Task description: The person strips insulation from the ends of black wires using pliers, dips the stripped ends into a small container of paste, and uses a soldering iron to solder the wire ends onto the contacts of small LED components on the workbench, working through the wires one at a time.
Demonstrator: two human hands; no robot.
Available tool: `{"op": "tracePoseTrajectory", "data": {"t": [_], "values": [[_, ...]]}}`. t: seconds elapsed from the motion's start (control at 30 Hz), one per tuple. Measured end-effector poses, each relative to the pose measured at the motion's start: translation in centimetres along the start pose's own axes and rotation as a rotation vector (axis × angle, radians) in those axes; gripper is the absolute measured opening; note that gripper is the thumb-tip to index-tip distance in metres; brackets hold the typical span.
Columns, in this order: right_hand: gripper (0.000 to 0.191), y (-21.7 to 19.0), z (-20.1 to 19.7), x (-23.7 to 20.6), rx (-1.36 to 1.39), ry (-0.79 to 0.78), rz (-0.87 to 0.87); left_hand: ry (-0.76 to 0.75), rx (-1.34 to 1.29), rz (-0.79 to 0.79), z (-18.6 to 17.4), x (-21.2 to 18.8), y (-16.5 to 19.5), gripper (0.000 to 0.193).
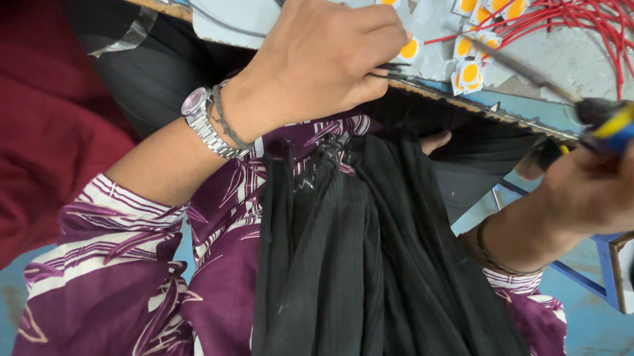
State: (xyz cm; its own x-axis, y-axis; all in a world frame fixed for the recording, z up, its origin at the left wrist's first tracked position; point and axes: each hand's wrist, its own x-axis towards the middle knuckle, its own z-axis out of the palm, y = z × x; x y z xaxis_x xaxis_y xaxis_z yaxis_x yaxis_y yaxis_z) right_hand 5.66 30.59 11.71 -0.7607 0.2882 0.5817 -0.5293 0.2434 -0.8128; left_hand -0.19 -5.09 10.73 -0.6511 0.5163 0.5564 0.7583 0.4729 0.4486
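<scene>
Head view, looking down over a lap. Left hand (324,54) sat upper centre of the frame, fingers closed in a pinch on a thin black wire (393,75) at the table edge; a silver metal wristwatch (201,123) and a thin bracelet were on that wrist. Right hand (610,188) was at the right edge of the frame, closed around the yellow-and-blue handle of a soldering iron (607,119), its thin metal shaft angled up-left toward the small square white boards with round orange-yellow centres (470,72). Those boards lay scattered on the grey sheet covering the table (232,4) along the top of the frame, the nearest ones just beside the left hand's fingertips. A bundle of loose red wires (598,23) lay at upper right, near the boards. Sleeves were purple with a white print; a pleated black cloth (356,261) hung down the middle of the frame. Dark red fabric (19,130) filled the left side. A blue metal frame (605,269) showed at lower right, below the right hand. Whether the iron tip touched anything could not be told.
</scene>
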Motion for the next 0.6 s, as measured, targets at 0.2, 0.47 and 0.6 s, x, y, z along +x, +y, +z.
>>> {"op": "tracePoseTrajectory", "data": {"t": [0.2,0.47,0.6], "values": [[0.029,1.5,0.8,0.2,0.104,-0.104,-0.067,0.426,-0.132,-0.158,0.0,-0.2,0.5,0.015],[0.023,0.2,8.7,0.8,-0.126,-0.242,-0.150,0.410,-0.335,-0.249,0.8,-0.3,-0.8,0.024],[0.043,-1.5,10.1,1.7,-0.483,-0.451,-0.213,0.371,-0.337,-0.222,0.3,-0.7,-0.7,0.014]]}}
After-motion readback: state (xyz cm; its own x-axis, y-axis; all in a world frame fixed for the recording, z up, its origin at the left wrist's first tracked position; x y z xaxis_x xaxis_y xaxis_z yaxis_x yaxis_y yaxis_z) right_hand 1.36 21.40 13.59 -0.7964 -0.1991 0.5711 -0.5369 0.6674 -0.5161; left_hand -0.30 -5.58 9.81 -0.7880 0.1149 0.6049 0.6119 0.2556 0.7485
